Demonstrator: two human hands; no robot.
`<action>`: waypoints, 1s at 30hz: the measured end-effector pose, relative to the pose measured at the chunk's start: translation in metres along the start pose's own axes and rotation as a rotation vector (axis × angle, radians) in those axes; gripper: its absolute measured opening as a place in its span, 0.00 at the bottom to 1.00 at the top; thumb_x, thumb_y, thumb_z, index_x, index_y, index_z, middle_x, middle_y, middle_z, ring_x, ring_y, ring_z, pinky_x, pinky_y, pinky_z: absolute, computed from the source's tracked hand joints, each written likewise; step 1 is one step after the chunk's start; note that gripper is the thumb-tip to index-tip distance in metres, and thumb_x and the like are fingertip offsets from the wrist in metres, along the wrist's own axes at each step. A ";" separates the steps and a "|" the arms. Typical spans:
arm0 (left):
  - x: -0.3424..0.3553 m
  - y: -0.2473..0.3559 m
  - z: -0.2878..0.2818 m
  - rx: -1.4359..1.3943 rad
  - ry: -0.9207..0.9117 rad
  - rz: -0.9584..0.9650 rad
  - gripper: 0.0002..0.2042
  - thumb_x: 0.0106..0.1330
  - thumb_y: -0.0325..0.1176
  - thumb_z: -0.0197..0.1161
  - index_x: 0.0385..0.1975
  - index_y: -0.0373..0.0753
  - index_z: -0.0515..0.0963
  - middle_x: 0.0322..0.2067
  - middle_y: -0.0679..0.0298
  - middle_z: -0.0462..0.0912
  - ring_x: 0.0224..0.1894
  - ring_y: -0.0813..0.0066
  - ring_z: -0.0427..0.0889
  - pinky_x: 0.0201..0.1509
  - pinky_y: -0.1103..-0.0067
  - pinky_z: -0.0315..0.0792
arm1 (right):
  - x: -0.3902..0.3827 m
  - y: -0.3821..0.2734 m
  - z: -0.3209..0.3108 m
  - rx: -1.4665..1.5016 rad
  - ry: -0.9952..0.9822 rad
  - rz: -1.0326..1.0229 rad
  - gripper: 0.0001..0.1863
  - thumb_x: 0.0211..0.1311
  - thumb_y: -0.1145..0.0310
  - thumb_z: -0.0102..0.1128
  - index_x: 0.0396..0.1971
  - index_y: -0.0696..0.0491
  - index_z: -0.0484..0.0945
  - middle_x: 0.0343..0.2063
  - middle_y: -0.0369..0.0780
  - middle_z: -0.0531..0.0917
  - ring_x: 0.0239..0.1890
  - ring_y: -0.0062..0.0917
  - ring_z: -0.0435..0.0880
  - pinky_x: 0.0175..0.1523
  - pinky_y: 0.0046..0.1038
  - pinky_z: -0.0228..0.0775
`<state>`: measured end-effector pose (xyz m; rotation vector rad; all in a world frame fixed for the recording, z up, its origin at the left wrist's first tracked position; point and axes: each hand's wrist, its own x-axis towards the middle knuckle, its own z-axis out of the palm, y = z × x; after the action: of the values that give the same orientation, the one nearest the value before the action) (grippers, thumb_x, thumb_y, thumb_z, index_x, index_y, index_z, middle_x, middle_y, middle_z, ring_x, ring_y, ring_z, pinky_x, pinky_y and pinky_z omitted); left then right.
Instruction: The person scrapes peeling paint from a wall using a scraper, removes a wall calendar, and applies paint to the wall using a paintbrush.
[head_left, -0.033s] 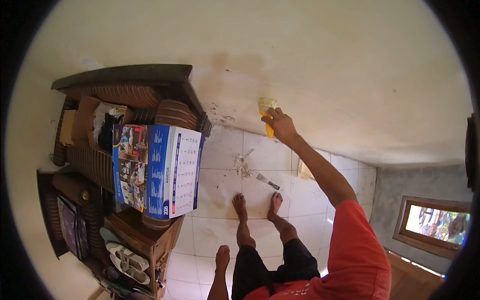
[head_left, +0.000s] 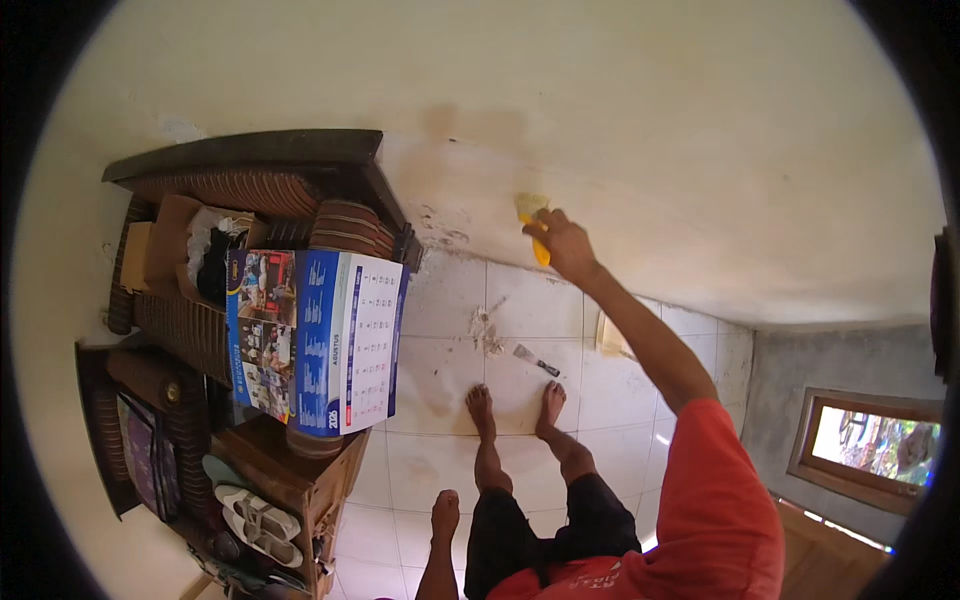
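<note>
My right hand (head_left: 565,248) is closed round the yellow handle of a paintbrush (head_left: 541,250). The wide, pale bristles point up and lie at the cream wall (head_left: 640,140), low down near the floor; whether they press on it I cannot tell. A patch of flaking paint (head_left: 445,225) marks the wall to the left of the brush. My left hand (head_left: 445,512) hangs low by my left leg, its fingers too hidden to read. On the tiles in front of my feet lies a scraper (head_left: 537,360) with a dark handle, beside scattered pale flakes (head_left: 486,330).
At left stands a striped sofa (head_left: 185,325) with a cardboard box (head_left: 170,240) and a large calendar (head_left: 320,345) on it. Sandals (head_left: 258,525) rest on a wooden cabinet (head_left: 270,460). A pale yellowish item (head_left: 612,336) lies by the wall's foot. A wood-framed window (head_left: 865,445) is at right.
My right hand has shifted very slightly right with the paintbrush, and the bristles have tilted a little. My left hand stays where it was.
</note>
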<state>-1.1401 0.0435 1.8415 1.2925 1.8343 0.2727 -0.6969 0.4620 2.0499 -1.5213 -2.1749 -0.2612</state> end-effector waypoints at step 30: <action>-0.152 0.145 0.054 0.097 0.012 0.099 0.18 0.72 0.43 0.51 0.40 0.32 0.78 0.35 0.52 0.82 0.41 0.59 0.82 0.49 0.67 0.73 | -0.153 0.202 -0.390 -0.272 0.751 0.167 0.16 0.48 0.71 0.67 0.40 0.43 0.87 0.53 0.40 0.80 0.53 0.37 0.78 0.53 0.32 0.75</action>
<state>-0.9877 -0.0374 1.9740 1.4544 1.8149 0.2476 -0.3640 0.2478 2.2949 -1.4154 -1.4512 -0.9327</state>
